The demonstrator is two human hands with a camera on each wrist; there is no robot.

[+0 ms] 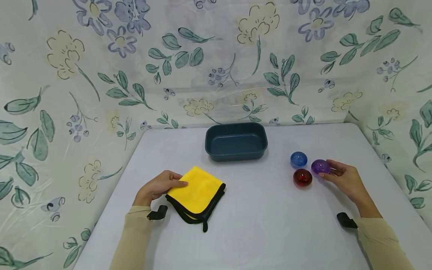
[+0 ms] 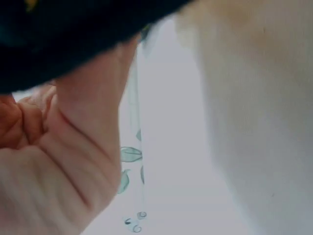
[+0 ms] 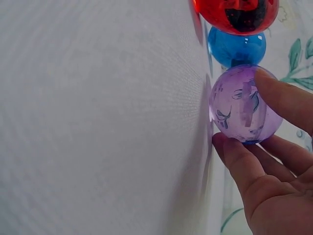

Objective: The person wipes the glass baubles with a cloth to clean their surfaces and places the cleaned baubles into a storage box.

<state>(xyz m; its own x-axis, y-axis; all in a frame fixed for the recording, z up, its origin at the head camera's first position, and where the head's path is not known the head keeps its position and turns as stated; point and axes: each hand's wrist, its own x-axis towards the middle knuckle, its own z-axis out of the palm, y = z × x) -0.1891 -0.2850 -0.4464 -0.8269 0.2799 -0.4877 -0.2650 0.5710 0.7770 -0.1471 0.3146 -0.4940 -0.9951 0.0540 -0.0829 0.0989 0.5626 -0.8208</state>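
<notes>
My left hand [image 1: 163, 185] pinches the upper left edge of a folded yellow cloth [image 1: 197, 189] with black trim, thumb on top. In the left wrist view the cloth's dark edge [image 2: 73, 44] blurs across the top, above the palm [image 2: 73, 147]. On the right, my right hand [image 1: 349, 182] holds a clear purple ball [image 1: 320, 167] between thumb and fingers. The right wrist view has this purple ball [image 3: 244, 105] close against the white tabletop, thumb on one side and fingers on the other. A red ball [image 1: 302, 177] and a blue ball [image 1: 298, 159] sit just left of it.
A dark teal rectangular tray [image 1: 236, 155] stands near the back edge of the white table [image 1: 263, 221], between the cloth and the balls. Flowered fabric [image 1: 209, 75] hangs behind the table and along its sides. Black camera mounts [image 1: 346, 220] stick out at both wrists.
</notes>
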